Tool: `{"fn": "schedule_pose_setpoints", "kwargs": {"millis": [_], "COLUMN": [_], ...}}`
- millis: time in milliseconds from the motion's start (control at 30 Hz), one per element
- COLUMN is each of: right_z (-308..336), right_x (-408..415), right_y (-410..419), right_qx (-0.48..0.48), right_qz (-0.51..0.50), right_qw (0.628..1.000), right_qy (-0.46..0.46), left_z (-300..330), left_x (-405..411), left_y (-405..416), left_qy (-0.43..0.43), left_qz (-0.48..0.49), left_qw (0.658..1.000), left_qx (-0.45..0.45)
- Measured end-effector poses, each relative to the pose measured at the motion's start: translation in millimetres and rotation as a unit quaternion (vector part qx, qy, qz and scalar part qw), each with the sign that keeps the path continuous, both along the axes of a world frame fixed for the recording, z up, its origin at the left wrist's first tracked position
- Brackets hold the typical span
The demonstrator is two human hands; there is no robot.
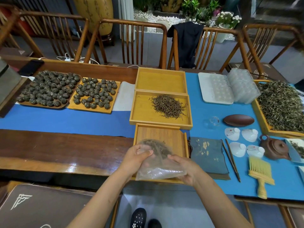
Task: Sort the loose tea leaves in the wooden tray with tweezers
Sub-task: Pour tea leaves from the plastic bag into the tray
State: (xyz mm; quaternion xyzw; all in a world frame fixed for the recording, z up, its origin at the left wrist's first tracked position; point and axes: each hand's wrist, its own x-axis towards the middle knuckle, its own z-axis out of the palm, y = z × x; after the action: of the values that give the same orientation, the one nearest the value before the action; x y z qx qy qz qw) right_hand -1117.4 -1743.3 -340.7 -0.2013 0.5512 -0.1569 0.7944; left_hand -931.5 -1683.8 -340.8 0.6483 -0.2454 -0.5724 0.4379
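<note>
A clear plastic bag with brown tea leaves inside hangs over the near wooden tray. My left hand pinches the bag's upper left edge. My right hand grips its right side and lower corner. Behind it, a yellow tray holds a pile of loose tea leaves. An empty yellow tray stands further back. Dark wooden tweezers lie on the blue cloth to the right, beside a grey cloth pouch.
Two trays of rolled tea balls sit at the left. To the right are a big tray of green leaves, clear plastic moulds, white cups, a clay teapot, a yellow brush and a dark dish. Chairs line the far side.
</note>
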Motion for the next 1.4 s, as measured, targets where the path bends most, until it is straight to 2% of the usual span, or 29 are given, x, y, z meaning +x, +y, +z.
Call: {"fn": "schedule_pose_setpoints", "kwargs": {"millis": [100, 233, 333, 433, 533, 733, 900, 1200, 1400], "right_z": [0, 0, 2, 5, 9, 15, 18, 26, 29], "right_x": [-1, -6, -8, -10, -13, -18, -16, -13, -15], "right_y": [-1, -4, -3, 0, 3, 5, 4, 3, 4], "right_qx": [-0.054, -0.070, -0.077, -0.086, -0.099, -0.125, -0.174, -0.212, -0.194], "right_qz": [-0.012, -0.012, 0.011, 0.036, 0.047, 0.048, 0.012, 0.002, 0.016], "right_qw": [0.998, 0.997, 0.996, 0.995, 0.993, 0.990, 0.983, 0.977, 0.981], "right_qy": [0.039, 0.032, 0.033, 0.035, 0.040, 0.048, 0.053, 0.029, 0.028], "left_z": [0, -3, -8, -8, -10, -6, 5, 11, 14], "left_x": [5, 12, 14, 11, 6, -2, -4, 2, 3], "left_y": [3, 0, -2, -3, -3, 0, -3, -7, -5], "left_qy": [-0.001, -0.035, 0.014, 0.037, -0.001, -0.011, -0.022, 0.010, -0.017], "left_qz": [0.017, 0.005, -0.016, -0.016, -0.011, 0.007, 0.029, 0.033, 0.020], "left_qw": [1.000, 0.998, 0.990, 0.986, 0.989, 0.997, 0.999, 0.999, 0.999], "left_qx": [-0.004, 0.057, 0.143, 0.164, 0.151, 0.074, 0.025, 0.026, -0.019]}}
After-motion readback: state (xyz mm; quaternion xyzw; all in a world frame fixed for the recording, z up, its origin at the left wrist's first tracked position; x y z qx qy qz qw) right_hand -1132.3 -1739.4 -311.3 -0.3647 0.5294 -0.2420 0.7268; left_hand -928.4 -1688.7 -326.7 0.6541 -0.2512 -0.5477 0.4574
